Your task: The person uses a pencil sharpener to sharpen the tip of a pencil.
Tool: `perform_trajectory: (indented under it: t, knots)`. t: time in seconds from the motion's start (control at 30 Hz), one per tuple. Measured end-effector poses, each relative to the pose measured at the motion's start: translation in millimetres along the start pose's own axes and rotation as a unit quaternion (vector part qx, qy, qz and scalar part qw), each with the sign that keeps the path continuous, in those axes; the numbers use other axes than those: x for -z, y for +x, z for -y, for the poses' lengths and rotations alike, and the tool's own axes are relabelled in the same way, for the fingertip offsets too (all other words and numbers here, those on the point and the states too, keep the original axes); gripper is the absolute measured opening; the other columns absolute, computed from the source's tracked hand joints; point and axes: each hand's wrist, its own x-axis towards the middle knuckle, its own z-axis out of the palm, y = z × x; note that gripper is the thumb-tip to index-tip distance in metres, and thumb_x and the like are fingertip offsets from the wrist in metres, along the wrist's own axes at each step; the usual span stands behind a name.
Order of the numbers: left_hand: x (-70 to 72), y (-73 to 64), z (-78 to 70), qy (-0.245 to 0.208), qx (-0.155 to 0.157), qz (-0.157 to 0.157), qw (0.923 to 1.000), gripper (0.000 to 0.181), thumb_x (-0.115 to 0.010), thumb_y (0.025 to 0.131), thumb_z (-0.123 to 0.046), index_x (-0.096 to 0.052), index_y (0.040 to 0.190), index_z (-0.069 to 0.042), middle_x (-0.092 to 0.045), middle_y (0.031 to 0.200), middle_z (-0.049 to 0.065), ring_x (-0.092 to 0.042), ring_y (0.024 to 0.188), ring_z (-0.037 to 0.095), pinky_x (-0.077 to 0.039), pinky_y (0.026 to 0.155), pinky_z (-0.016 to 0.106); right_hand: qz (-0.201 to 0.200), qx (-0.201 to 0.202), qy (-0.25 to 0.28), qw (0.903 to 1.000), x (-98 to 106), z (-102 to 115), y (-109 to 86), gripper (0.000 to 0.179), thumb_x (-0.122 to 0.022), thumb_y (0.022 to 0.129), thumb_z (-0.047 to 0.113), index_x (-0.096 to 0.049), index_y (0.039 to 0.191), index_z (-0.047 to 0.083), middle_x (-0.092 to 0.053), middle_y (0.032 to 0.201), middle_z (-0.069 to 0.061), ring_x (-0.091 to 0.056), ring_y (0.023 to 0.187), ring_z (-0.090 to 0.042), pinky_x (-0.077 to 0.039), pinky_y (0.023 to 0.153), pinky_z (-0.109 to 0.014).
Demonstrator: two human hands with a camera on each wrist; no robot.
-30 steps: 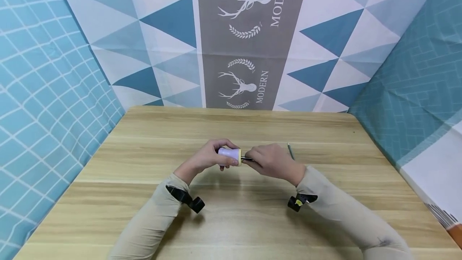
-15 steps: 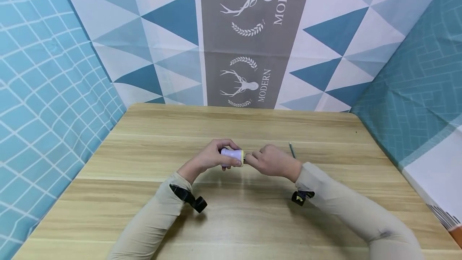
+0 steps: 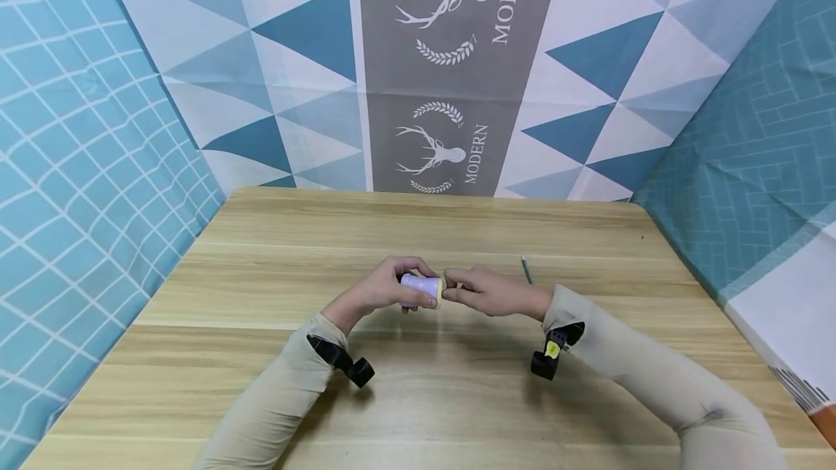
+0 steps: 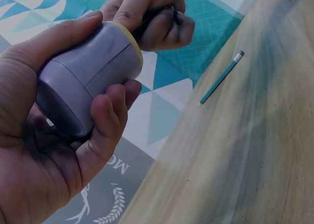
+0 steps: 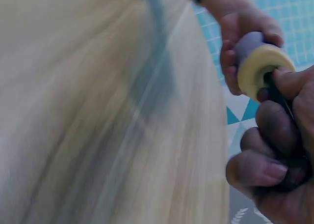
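Observation:
A lilac cylinder with a cream end ring, which looks like a pencil sharpener [image 3: 421, 286], lies sideways in my left hand [image 3: 372, 294]. My left thumb and fingers wrap round its body, and a seam line shows on it in the left wrist view. At its cream end, my right hand [image 3: 488, 291] pinches a slim dark stick [image 5: 276, 90] between curled fingers. The stick's tip sits in the hole of the cream end in the right wrist view; most of it is hidden by my fingers. Both hands are held above the table.
A green pencil [image 4: 221, 80] with a light band near one end lies on the wooden table [image 3: 418, 397], beyond my right wrist. Patterned cloth walls [image 3: 287, 93] stand behind and at both sides of the table.
My right hand has turned at the wrist by the sharpener's end, its fingers rolling round with the stick. My left hand keeps its hold on the sharpener nearly in place. The green pencil stays put.

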Motion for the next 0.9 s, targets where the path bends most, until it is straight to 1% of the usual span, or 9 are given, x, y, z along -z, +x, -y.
perform_trajectory:
  t: [0.1, 0.2, 0.33, 0.47, 0.57, 0.63, 0.7, 0.83, 0.9]
  knots:
    - [0.0, -0.8, -1.6, -0.003, -0.004, 0.002, 1.0, 0.029, -0.079, 0.078, -0.003, -0.066, 0.104, 0.004, -0.062, 0.081, 0.009, -0.057, 0.059, 0.015, -0.049, 0.048, 0.024, 0.032, -0.073, 0.126, 0.9888, 2, 2, 0.0, 0.022, -0.043, 0.108, 0.019, -0.046, 0.092, 0.004, -0.034, 0.057, 0.006, -0.027, 0.043, -0.008, -0.027, 0.04, -0.023]
    - [0.7, -0.9, -2.4, -0.006, -0.01, 0.004, 0.9999, 0.031, -0.078, 0.078, -0.003, -0.065, 0.105, 0.006, -0.063, 0.08, 0.009, -0.057, 0.058, 0.016, -0.049, 0.047, 0.024, 0.054, -0.124, 0.236, 0.9622, 3, 1, 1.3, 0.028, -0.04, 0.109, 0.02, -0.04, 0.094, -0.003, -0.032, 0.056, 0.004, -0.023, 0.044, -0.01, -0.022, 0.04, -0.024]
    - [2.2, -0.6, -1.7, -0.008, -0.017, 0.002, 0.9998, 0.033, -0.078, 0.077, -0.002, -0.065, 0.105, 0.007, -0.063, 0.08, 0.009, -0.057, 0.057, 0.016, -0.049, 0.047, 0.026, 0.079, -0.152, 0.341, 0.9242, 5, -3, 3.6, 0.026, -0.038, 0.109, 0.02, -0.042, 0.093, -0.001, -0.03, 0.053, 0.006, -0.022, 0.042, -0.006, -0.02, 0.038, -0.02]
    - [2.9, -1.0, -3.9, 0.001, -0.02, -0.002, 0.9998, 0.034, -0.079, 0.076, -0.002, -0.067, 0.107, 0.005, -0.064, 0.083, 0.01, -0.058, 0.059, 0.017, -0.05, 0.047, 0.029, 0.105, -0.173, 0.43, 0.8797, 8, -3, 3.3, 0.022, -0.036, 0.109, 0.022, -0.048, 0.096, 0.008, -0.032, 0.051, 0.009, -0.024, 0.038, -0.001, -0.021, 0.037, -0.016]
    - [2.6, -1.7, -6.8, 0.007, -0.023, -0.005, 0.9997, 0.036, -0.08, 0.076, -0.001, -0.067, 0.108, 0.005, -0.064, 0.084, 0.01, -0.058, 0.06, 0.017, -0.051, 0.048, 0.03, 0.113, -0.187, 0.463, 0.8589, 11, -1, 2.3, 0.023, -0.035, 0.109, 0.023, -0.049, 0.097, 0.009, -0.033, 0.051, 0.009, -0.027, 0.038, 0.0, -0.022, 0.036, -0.014]
    - [2.9, -1.8, -7.5, 0.009, -0.025, -0.008, 0.9996, 0.037, -0.08, 0.075, -0.001, -0.067, 0.109, 0.005, -0.064, 0.085, 0.01, -0.058, 0.061, 0.017, -0.051, 0.048, 0.029, 0.107, -0.191, 0.457, 0.8619, 12, 1, 2.1, 0.022, -0.036, 0.109, 0.023, -0.049, 0.097, 0.009, -0.033, 0.052, 0.008, -0.027, 0.039, -0.001, -0.022, 0.037, -0.015]
    - [3.7, -2.0, -7.7, 0.008, -0.022, -0.013, 0.9996, 0.037, -0.08, 0.075, -0.001, -0.068, 0.109, 0.005, -0.064, 0.085, 0.01, -0.058, 0.062, 0.017, -0.051, 0.049, 0.029, 0.093, -0.191, 0.427, 0.8788, 12, 2, 2.7, 0.021, -0.037, 0.108, 0.022, -0.049, 0.097, 0.009, -0.033, 0.052, 0.007, -0.027, 0.04, -0.003, -0.023, 0.039, -0.017]
    - [5.6, -2.2, -7.9, 0.011, -0.012, -0.021, 0.9996, 0.036, -0.081, 0.075, -0.003, -0.069, 0.108, 0.003, -0.065, 0.085, 0.01, -0.057, 0.063, 0.017, -0.051, 0.049, 0.031, 0.046, -0.164, 0.304, 0.9373, 13, 5, 4.1, 0.024, -0.042, 0.108, 0.023, -0.05, 0.093, 0.006, -0.04, 0.055, 0.002, -0.033, 0.044, -0.009, -0.029, 0.041, -0.023]
    - [6.2, -2.4, -8.3, 0.01, -0.006, -0.023, 0.9997, 0.036, -0.081, 0.075, -0.004, -0.069, 0.109, 0.002, -0.065, 0.085, 0.01, -0.058, 0.064, 0.018, -0.052, 0.05, 0.031, 0.011, -0.145, 0.232, 0.9619, 14, 8, 3.0, 0.028, -0.042, 0.108, 0.025, -0.052, 0.094, 0.003, -0.048, 0.059, -0.001, -0.04, 0.048, -0.011, -0.034, 0.042, -0.024]
